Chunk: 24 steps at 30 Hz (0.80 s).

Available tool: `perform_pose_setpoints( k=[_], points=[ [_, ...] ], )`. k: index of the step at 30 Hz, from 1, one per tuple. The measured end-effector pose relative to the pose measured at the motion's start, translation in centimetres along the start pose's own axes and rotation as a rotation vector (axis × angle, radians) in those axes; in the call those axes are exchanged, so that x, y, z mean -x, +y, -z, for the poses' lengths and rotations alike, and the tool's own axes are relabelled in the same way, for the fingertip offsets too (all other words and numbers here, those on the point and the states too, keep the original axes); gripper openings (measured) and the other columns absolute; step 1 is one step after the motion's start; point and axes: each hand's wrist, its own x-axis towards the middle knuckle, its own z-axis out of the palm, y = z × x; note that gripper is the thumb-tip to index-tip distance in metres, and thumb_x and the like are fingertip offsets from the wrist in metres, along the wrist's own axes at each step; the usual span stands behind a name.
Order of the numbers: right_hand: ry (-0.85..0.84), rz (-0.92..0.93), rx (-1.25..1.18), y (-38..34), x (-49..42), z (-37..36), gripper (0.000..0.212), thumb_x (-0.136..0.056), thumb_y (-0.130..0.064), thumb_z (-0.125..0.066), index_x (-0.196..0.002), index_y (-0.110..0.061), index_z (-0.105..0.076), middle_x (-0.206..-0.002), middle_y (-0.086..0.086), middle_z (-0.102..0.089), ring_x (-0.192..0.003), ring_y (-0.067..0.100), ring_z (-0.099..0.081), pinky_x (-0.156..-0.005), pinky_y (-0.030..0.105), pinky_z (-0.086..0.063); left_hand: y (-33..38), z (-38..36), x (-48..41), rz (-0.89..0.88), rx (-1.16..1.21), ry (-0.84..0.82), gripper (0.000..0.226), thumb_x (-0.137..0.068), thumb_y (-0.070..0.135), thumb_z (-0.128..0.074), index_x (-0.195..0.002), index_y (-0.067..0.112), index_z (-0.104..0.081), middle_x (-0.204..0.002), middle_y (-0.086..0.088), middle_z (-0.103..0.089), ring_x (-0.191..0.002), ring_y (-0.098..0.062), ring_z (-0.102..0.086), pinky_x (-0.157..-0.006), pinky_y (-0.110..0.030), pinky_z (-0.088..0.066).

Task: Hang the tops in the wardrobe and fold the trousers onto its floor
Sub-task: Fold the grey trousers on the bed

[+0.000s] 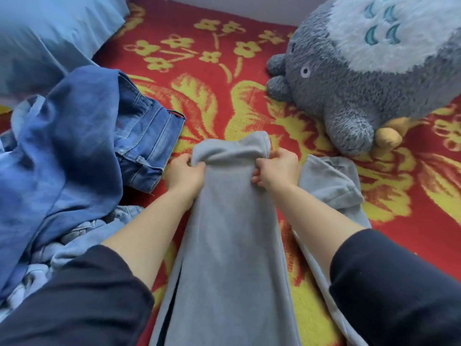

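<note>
My left hand and right hand are a little apart, each with fingers and thumb clamped on one side of the grey trousers. I hold them at a bunched fold at the far end of the cloth. From there one long grey length runs back toward me between my forearms. A second part of the same garment, which I take to be the other leg, lies loose just right of my right wrist.

All this lies on a red blanket with yellow flowers, not in a wardrobe, which is nowhere in view. Just left of my left hand is a pair of blue jeans, crumpled and unfolded. A big dark-blue denim garment is heaped over their left part. Paler blue clothes are tangled under it, nearer me. A blue pillow sits at the far left, and a grey plush toy at the far right.

I judge the job barely begun. This grey pair is only partly folded, the jeans are untouched, and the heap on the left is unsorted. Nothing I can see is hung or stowed.
</note>
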Motion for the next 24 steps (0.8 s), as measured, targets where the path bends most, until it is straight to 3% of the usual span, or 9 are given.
perform_pose_setpoints(
  k=[3, 6, 9, 12, 16, 18, 20, 22, 24],
  points=[
    [-0.14, 0.069, -0.026, -0.6, -0.3, 0.3, 0.023, -0.077, -0.016, -0.063, -0.1, -0.02, -0.062, -0.082, 0.0, -0.072, -0.076, 0.019, -0.069, -0.073, 0.036, -0.057, 0.5, -0.2, -0.9, -0.155, 0.041, 0.107, 0.024, -0.088, 0.021, -0.057, -0.111, 0.02, -0.055, -0.094, -0.008, -0.069, -0.086, -0.029, -0.069, -0.081, -0.041, -0.053],
    [-0.476, 0.051, -0.005, 0.9, 0.6, 0.7, 0.052, -0.082, -0.003, -0.062, -0.131, -0.013, -0.051, -0.114, 0.006, -0.065, -0.105, 0.022, -0.062, -0.092, 0.036, -0.051, -2.3, -2.7, 0.3, -0.258, -0.406, -0.181, 0.075, -0.09, 0.039, -0.059, -0.151, 0.024, -0.018, -0.145, -0.021, -0.039, -0.138, -0.039, -0.03, -0.112, -0.041, -0.024],
    [-0.293, 0.327, 0.168, 2.2, 0.6, 3.1, 0.037, -0.082, -0.004, -0.055, -0.119, -0.005, -0.059, -0.112, 0.012, -0.064, -0.105, 0.028, -0.06, -0.092, 0.043, -0.048, -5.2, -5.2, 1.7, -0.316, -0.734, -0.327, 0.077, -0.091, 0.057, -0.046, -0.153, 0.032, -0.007, -0.152, -0.026, -0.016, -0.142, -0.047, 0.007, -0.117, -0.048, 0.001],
    [0.028, 0.533, 0.468, 3.1, -1.1, 8.4, 0.029, -0.081, -0.015, -0.054, -0.108, -0.007, -0.059, -0.107, 0.008, -0.054, -0.102, 0.027, -0.053, -0.086, 0.041, -0.045, -5.2, -5.6, 1.4, -0.317, -0.778, -0.291, 0.076, -0.09, 0.061, -0.042, -0.151, 0.039, -0.003, -0.152, -0.021, -0.016, -0.14, -0.052, 0.003, -0.115, -0.055, -0.008],
    [0.051, 0.24, 0.861, 4.7, -2.0, 15.1, 0.035, -0.077, -0.027, -0.054, -0.105, -0.008, -0.054, -0.107, 0.009, -0.043, -0.108, 0.034, -0.048, -0.085, 0.039, -0.041, -2.4, -5.7, 1.7, -0.484, -0.75, -0.289, 0.101, -0.086, 0.043, -0.064, -0.137, 0.06, 0.022, -0.14, -0.011, -0.028, -0.123, -0.055, -0.032, -0.1, -0.066, -0.033],
    [-0.074, 0.084, 1.04, 4.3, -2.1, 16.2, 0.031, -0.075, -0.03, -0.054, -0.101, -0.011, -0.053, -0.11, 0.012, -0.052, -0.099, 0.033, -0.053, -0.078, 0.037, -0.043, -1.2, -5.9, 1.5, -0.488, -0.663, -0.281, 0.124, -0.078, 0.028, -0.076, -0.128, 0.064, 0.032, -0.155, -0.002, -0.009, -0.133, -0.055, -0.022, -0.099, -0.072, -0.029],
    [-0.123, 0.123, 0.996, 2.7, -2.7, 15.9, 0.015, -0.077, -0.027, -0.055, -0.084, -0.015, -0.052, -0.095, 0.014, -0.06, -0.086, 0.032, -0.056, -0.068, 0.031, -0.04, -0.8, -6.1, 0.5, -0.469, -0.64, -0.333, 0.132, -0.074, 0.025, -0.081, -0.126, 0.065, 0.033, -0.16, 0.003, 0.013, -0.143, -0.049, -0.003, -0.104, -0.074, -0.018],
    [-0.049, 0.34, 0.751, 1.0, -3.6, 14.7, 0.006, -0.079, -0.019, -0.057, -0.077, -0.014, -0.055, -0.084, 0.011, -0.059, -0.092, 0.035, -0.061, -0.068, 0.03, -0.04, -1.0, -6.2, -0.8, -0.476, -0.724, -0.426, 0.126, -0.074, 0.032, -0.079, -0.132, 0.063, 0.028, -0.161, 0.001, 0.011, -0.146, -0.042, 0.003, -0.105, -0.074, -0.015],
    [-0.144, 0.48, 0.472, -0.7, -3.9, 12.7, 0.033, -0.083, -0.016, -0.061, -0.115, -0.021, -0.061, -0.113, 0.007, -0.065, -0.111, 0.024, -0.06, -0.089, 0.031, -0.044, -1.4, -6.2, -1.7, -0.474, -0.789, -0.479, 0.115, -0.075, 0.038, -0.077, -0.14, 0.059, 0.016, -0.161, 0.001, 0.006, -0.147, -0.039, 0.002, -0.106, -0.074, -0.015]
  ],
)
